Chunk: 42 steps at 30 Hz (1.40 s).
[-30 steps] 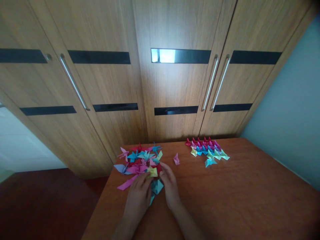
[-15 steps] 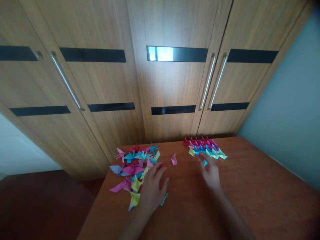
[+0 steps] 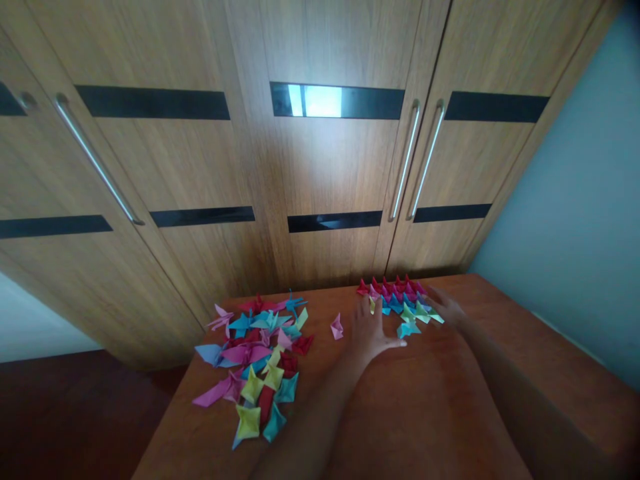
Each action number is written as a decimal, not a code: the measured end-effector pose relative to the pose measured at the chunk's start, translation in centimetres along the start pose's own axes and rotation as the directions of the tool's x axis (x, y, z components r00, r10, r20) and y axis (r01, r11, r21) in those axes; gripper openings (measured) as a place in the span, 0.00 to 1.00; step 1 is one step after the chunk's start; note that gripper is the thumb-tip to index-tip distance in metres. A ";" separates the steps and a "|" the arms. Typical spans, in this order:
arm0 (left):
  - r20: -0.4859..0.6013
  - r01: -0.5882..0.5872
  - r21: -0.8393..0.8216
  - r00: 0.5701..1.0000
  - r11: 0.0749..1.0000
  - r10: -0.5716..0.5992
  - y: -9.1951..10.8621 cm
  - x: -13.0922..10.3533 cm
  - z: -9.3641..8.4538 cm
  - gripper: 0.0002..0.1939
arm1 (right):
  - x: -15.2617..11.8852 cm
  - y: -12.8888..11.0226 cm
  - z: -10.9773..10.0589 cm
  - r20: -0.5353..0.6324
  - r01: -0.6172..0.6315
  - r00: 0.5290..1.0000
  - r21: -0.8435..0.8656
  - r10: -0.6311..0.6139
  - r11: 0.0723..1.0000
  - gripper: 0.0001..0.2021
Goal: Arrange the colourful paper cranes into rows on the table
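Observation:
Small folded-paper pieces (image 3: 395, 304) stand in tight rows at the table's back, red and magenta behind, blue and pale green in front. My left hand (image 3: 369, 332) is at their left front, fingers apart and thumb stretched out, beside a yellow folded piece (image 3: 373, 305). Along the rows' right side is my right hand (image 3: 447, 309), its fingers extended at the end pieces; I cannot tell whether they touch. A turquoise folded piece (image 3: 409, 330) lies in front of the rows, near my left thumb. To the left of my left hand sits a single pink folded piece (image 3: 337, 327).
A loose pile of paper cranes and other folded pieces (image 3: 250, 355) covers the left part of the brown table (image 3: 400, 413). Behind it rises a wooden wardrobe (image 3: 330, 173) with metal handles. A pale wall (image 3: 565, 253) bounds the right side.
My left hand has moved right from the pile to the rows' left front. My right hand has left the turquoise piece and shifted to the rows' right side. The view has turned slightly.

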<state>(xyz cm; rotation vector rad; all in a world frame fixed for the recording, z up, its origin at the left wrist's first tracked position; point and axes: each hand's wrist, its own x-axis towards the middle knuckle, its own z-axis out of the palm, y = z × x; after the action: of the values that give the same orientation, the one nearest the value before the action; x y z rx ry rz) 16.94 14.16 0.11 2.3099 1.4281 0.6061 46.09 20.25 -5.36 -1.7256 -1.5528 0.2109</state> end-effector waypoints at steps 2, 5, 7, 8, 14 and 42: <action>-0.002 0.023 0.002 1.000 1.000 -0.023 0.2 0.5 1.1 0.62 | 0.6 0.0 0.7 0.066 0.029 0.997 0.023 -0.031 0.999 0.26; -0.020 0.040 0.026 0.999 0.999 -0.040 0.3 0.9 2.4 0.59 | 0.9 0.3 1.4 0.141 0.052 0.988 0.043 -0.058 0.998 0.24; -0.035 0.026 0.042 0.999 0.999 -0.025 0.3 1.3 3.0 0.57 | 0.7 0.5 1.5 0.160 0.048 0.986 0.040 -0.054 0.998 0.23; -0.040 0.014 0.047 0.999 0.999 -0.012 0.2 1.4 3.3 0.56 | 0.3 0.6 1.6 0.164 0.047 0.985 0.037 -0.052 0.998 0.22; -0.078 -0.095 0.014 0.992 0.995 0.095 0.1 0.9 4.3 0.53 | -3.8 -0.9 1.7 0.147 0.065 0.986 0.064 -0.074 0.996 0.21; -0.372 -0.026 -0.118 0.928 0.993 -0.020 -8.5 -11.8 -13.7 0.34 | -13.1 -33.3 11.9 0.316 -0.308 0.949 0.934 -0.014 0.179 0.13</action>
<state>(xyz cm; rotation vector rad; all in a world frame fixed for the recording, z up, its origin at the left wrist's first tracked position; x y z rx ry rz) -1.39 8.19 5.41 2.1802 1.4960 1.1520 10.33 11.66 3.03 -0.7165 -0.8998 1.3108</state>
